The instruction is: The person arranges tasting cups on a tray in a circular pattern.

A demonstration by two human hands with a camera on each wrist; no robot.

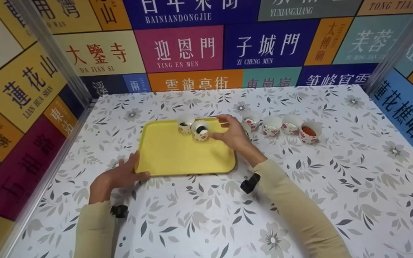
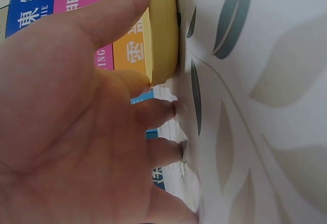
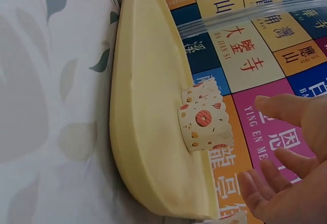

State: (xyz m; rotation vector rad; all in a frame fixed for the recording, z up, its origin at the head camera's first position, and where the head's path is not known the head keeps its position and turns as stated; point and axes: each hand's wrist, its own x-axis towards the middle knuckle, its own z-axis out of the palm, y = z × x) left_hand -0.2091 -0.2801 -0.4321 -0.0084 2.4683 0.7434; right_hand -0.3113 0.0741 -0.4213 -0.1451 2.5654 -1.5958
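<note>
A yellow tray lies on the table, with two small paper cups, a left cup and a right cup, near its far edge. Both have scalloped rims and dark contents; the right one also shows something white. My left hand rests at the tray's near left corner, thumb and index finger touching the rim, other fingers loosely extended to the tabletop. Just right of the right-hand cup is my right hand, fingers spread and holding nothing. In the right wrist view a gap shows between that hand and the nearer cup.
Right of the tray several similar paper cups stand in a row, among them one with white contents and one with orange-red contents. Another cup is partly hidden behind my right hand. A lettered panel wall borders the patterned tabletop.
</note>
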